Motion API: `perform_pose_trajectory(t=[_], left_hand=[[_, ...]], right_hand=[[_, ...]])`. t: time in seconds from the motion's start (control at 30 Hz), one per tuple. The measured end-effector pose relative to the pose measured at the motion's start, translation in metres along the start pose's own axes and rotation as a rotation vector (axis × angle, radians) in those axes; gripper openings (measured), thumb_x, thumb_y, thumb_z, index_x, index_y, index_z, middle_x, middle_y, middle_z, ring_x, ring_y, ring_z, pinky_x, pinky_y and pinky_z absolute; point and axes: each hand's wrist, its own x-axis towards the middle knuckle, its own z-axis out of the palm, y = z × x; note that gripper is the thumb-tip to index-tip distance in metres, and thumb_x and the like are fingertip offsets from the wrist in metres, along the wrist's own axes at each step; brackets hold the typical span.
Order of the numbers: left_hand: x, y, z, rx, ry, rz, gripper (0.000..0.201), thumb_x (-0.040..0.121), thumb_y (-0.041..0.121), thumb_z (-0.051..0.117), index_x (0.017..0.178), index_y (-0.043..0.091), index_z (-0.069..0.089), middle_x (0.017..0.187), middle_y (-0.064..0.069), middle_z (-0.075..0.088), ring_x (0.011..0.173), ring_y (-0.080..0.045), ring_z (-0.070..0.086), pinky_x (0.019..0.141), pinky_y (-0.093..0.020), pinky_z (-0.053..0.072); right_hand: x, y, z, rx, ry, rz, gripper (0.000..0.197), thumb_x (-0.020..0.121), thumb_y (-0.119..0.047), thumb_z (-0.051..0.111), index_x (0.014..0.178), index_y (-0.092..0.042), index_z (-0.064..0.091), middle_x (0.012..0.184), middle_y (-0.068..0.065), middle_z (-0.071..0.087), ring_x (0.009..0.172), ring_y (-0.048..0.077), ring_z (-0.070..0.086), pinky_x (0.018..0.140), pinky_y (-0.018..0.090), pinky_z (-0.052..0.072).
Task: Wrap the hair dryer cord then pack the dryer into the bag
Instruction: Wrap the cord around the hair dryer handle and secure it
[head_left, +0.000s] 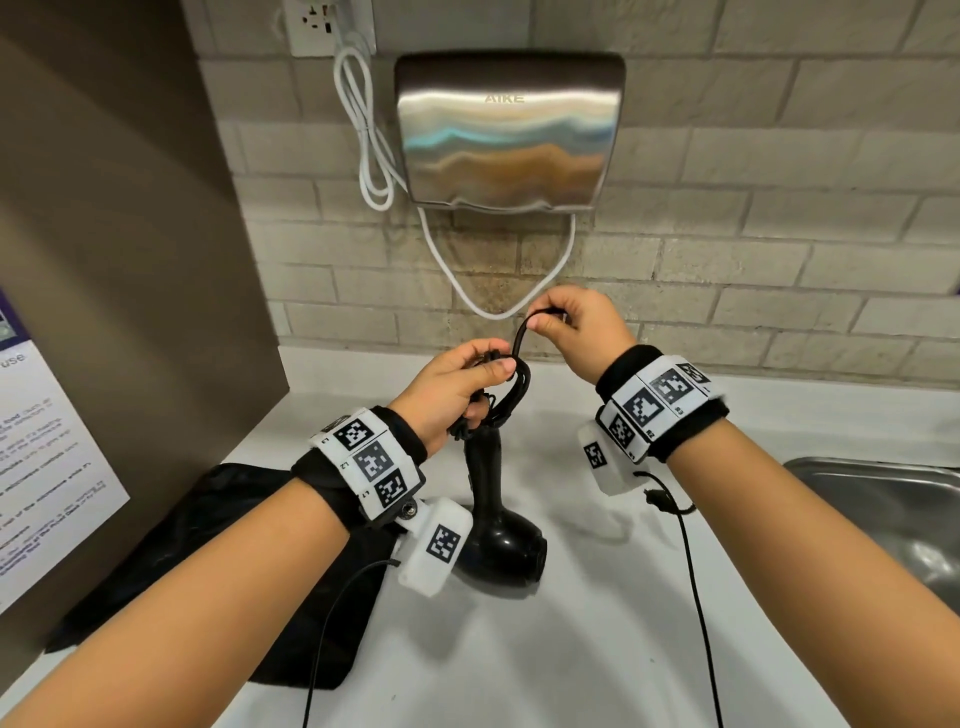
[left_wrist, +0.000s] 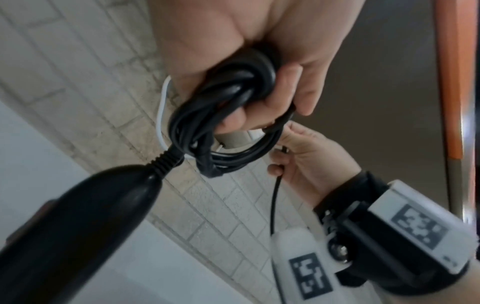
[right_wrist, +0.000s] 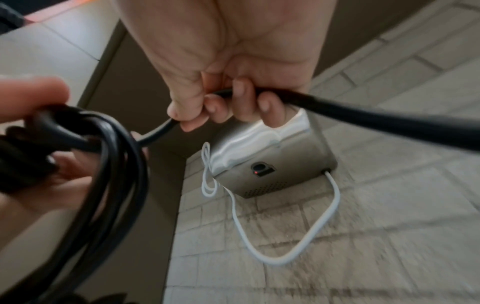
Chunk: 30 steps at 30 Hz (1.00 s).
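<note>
Head view: the left hand (head_left: 457, 384) grips the coiled cord (head_left: 511, 387) above the counter (head_left: 597, 623); the hair dryer (head_left: 498, 525) dangles beside the black bag (head_left: 218, 561).

Left wrist view: its fingers (left_wrist: 285, 92) curl round the loops.

Right wrist view: the right hand (right_wrist: 228, 82) pinches the free end. Wrapping seems nearly done; next, probably tuck that end in.

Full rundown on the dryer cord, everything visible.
The cord is black, smooth and rubbery-looking, with a ribbed strain relief where it enters the dryer handle. Most of it is gathered into several loops gripped in the left hand above the dryer. One strand rises from the bundle to the right hand, which pinches it. The plug is not visible.
</note>
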Motion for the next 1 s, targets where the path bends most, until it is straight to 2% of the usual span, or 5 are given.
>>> perform_pose_trajectory(t=[0.37,0.6,0.7,0.83,1.0], left_hand=[[0.001,-0.003,0.000,0.023,0.043,0.074,0.017,0.093,0.009,0.050,0.099,0.020,0.062,0.077,0.003,0.049,0.037,-0.003,0.028,0.049,-0.016,0.027],[0.009,-0.002,-0.003,-0.109,0.182,0.085,0.017,0.093,0.008,0.051,0.105,0.018,0.056,0.080,0.008,0.049,0.032,0.003,0.042,0.097,-0.037,0.044],[0.012,-0.005,-0.001,-0.080,0.171,0.104,0.014,0.093,0.010,0.053,0.095,0.022,0.059,0.081,0.008,0.049,0.030,-0.002,0.033,0.087,-0.034,0.049],[0.015,-0.008,0.001,-0.065,0.177,0.104,0.015,0.092,0.014,0.054,0.093,0.028,0.061,0.080,0.009,0.051,0.034,-0.004,0.026,0.048,-0.020,0.039],[0.015,-0.004,-0.003,-0.114,0.190,0.081,0.018,0.093,0.016,0.053,0.103,0.030,0.061,0.079,0.012,0.050,0.037,-0.004,0.023,0.040,-0.017,0.029]], right_hand=[[-0.007,-0.015,-0.009,0.055,0.060,-0.090,0.007,0.085,-0.008,0.060,0.086,-0.006,0.066,0.075,-0.005,0.055,0.071,0.005,0.050,0.070,0.015,0.040],[-0.041,0.028,-0.002,0.248,-0.057,0.239,0.024,0.094,-0.011,0.046,0.073,-0.023,0.049,0.063,-0.002,0.050,0.060,0.011,0.054,0.059,0.024,0.043],[-0.064,0.050,0.012,0.283,-0.184,0.362,0.026,0.093,-0.007,0.046,0.071,-0.021,0.050,0.064,-0.002,0.051,0.061,0.009,0.052,0.056,0.019,0.040],[-0.092,0.079,0.032,0.253,-0.371,0.468,0.026,0.090,-0.004,0.052,0.069,-0.019,0.054,0.066,-0.005,0.053,0.048,-0.011,0.051,0.058,0.007,0.040],[-0.111,0.116,0.042,0.050,-0.523,0.529,0.026,0.085,-0.012,0.062,0.064,-0.027,0.058,0.068,-0.010,0.057,0.062,0.000,0.053,0.060,0.005,0.041]])
